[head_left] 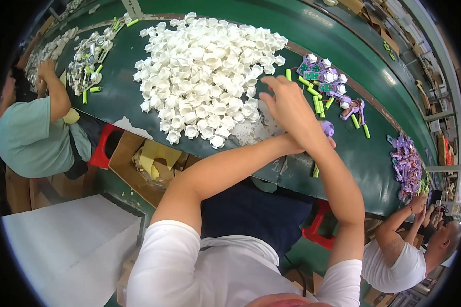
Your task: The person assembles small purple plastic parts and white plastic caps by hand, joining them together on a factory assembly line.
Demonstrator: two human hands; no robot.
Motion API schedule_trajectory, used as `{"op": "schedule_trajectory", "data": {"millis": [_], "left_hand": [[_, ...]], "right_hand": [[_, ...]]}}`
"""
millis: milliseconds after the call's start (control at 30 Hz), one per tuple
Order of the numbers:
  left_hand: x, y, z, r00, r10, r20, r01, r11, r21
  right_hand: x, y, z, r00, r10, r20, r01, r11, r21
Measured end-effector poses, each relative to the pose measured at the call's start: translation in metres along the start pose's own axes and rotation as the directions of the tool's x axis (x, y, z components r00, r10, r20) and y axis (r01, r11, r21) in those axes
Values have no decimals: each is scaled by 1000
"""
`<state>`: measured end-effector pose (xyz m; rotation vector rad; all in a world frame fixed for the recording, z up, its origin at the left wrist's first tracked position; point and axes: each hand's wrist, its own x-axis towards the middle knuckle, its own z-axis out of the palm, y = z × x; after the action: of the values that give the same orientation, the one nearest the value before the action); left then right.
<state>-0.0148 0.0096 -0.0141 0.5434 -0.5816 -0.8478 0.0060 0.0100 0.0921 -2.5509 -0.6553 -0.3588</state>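
Note:
My arms cross over the green bench. My right hand [288,102] is at the right edge of a big heap of white flower-shaped plastic cups [205,66], thumb and forefinger apart, with nothing visible between them. My left hand [295,146] lies beneath my right forearm, which hides most of it. It holds a purple plastic part [327,128] that shows just right of the forearm. A yellow-green cylinder [316,170] sticks out below. Beyond my right hand lie purple assemblies [322,74] with green boards, white cups and yellow-green cylinders.
A purple parts pile [406,163] lies on the bench [361,169] at right, near a co-worker in white [399,266]. Another co-worker [33,133] works at left by white parts with cylinders [89,61]. An open cardboard box [123,156] and red stools [320,225] stand below the bench edge.

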Motion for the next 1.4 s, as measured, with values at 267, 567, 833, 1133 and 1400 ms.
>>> {"op": "schedule_trajectory", "data": {"millis": [267,567,833,1133,1400], "left_hand": [[10,-7,11,990,-128,-55,130,991,35],[1,11,8,973,-177,-150,177,984,-18],[22,5,24,941,-249,-229,200,955,-218],[17,6,13,922,-269,-279,247,963,-113],[17,1,18,959,-248,-138,258,964,60]], "right_hand": [[34,21,31,964,250,89,-265,914,307],[-9,53,-24,910,386,149,-396,708,585],[-208,139,-88,733,589,-340,-421,785,454],[-222,112,-88,856,506,-103,-501,862,74],[-166,62,-81,869,442,-224,-340,861,378]]}}
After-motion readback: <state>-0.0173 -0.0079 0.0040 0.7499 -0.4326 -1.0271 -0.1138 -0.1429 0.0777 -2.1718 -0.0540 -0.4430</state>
